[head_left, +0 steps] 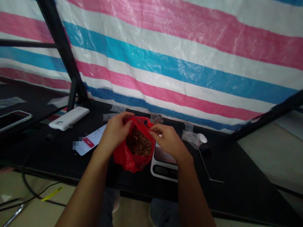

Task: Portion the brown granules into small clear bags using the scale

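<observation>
A red plastic bag (129, 159) full of small brown pieces (138, 143) hangs over the near edge of the black table (227, 170). My left hand (115, 130) grips the bag's left rim with closed fingers. My right hand (167, 140) pinches the right rim, and the two hands hold the mouth of the bag apart. A small white digital scale (163, 165) sits just right of the bag, partly hidden under my right hand.
A white power bank (69, 118) and a phone with a lit screen (91, 140) lie to the left. Another phone (13, 119) lies at far left. Small clear bags (191, 137) and a white object (202, 137) sit right. A striped tarp (180, 63) hangs behind; black frame posts (62, 47) stand left.
</observation>
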A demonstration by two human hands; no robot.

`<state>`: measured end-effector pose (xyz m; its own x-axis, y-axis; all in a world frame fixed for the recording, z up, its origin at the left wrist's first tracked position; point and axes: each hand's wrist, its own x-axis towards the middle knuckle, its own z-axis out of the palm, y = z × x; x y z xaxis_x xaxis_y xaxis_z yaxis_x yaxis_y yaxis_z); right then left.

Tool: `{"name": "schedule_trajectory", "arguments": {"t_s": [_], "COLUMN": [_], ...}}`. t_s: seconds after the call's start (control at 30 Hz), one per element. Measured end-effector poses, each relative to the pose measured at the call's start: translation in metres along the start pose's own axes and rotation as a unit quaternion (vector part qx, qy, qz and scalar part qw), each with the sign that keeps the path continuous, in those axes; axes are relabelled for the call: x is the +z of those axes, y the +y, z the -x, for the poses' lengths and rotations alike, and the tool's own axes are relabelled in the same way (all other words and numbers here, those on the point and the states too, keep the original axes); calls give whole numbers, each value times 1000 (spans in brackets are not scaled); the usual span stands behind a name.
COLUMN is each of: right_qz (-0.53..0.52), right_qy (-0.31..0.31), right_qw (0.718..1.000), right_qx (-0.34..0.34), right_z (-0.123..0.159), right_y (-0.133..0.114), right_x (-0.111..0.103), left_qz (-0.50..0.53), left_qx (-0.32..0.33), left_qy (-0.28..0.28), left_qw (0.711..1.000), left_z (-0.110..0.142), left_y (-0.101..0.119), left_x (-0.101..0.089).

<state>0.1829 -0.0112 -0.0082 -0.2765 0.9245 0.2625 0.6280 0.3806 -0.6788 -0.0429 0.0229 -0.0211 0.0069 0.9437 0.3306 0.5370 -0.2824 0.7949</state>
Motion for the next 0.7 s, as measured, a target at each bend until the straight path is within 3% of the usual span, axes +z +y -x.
{"name": "schedule_trajectory", "arguments": {"t_s": [0.1, 0.3, 0.47, 0.7], "right_qz": [-9, -30, 135, 177], "right_qy": [-30, -158, -93, -152], "right_qw": [999, 987, 986, 972], "right_qx": [-20, 12, -5, 18], "right_z": [-1, -4, -7, -8], "right_y": [-12, -13, -8, -6], "right_x": [12, 36, 50, 54], "left_qz": [16, -14, -8, -76], "left_qx": [-12, -10, 9, -16], "left_qy": [-20, -30, -44, -2], "left_qw": [1000, 999, 999, 997], "left_z": [2, 5, 5, 6], "left_y": [8, 16, 21, 26], "left_x": [-1, 4, 4, -2]}}
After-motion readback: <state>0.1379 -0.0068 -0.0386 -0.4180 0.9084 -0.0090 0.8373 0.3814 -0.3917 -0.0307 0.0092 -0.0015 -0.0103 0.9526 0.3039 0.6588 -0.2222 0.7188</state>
